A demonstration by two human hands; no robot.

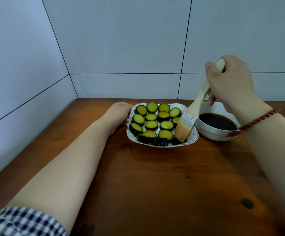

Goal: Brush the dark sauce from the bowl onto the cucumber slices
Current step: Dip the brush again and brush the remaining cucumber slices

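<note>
Most cucumber slices (151, 124) are glazed; the near-right ones are met by the pastry brush (187, 121) clenched in the right hand (230, 82), while the grip of the left hand (119, 113) at the plate (162, 145) is hidden.

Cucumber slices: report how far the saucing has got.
Done: several middle cucumber slices show an amber glaze. In hand: the right hand grips the brush, bristles on the front-right slices; the left hand holds the plate. Left: probably the front row; the bowl has sauce.

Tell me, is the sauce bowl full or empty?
Partly full: dark sauce pools in the bowl, with bare white wall above it.
</note>
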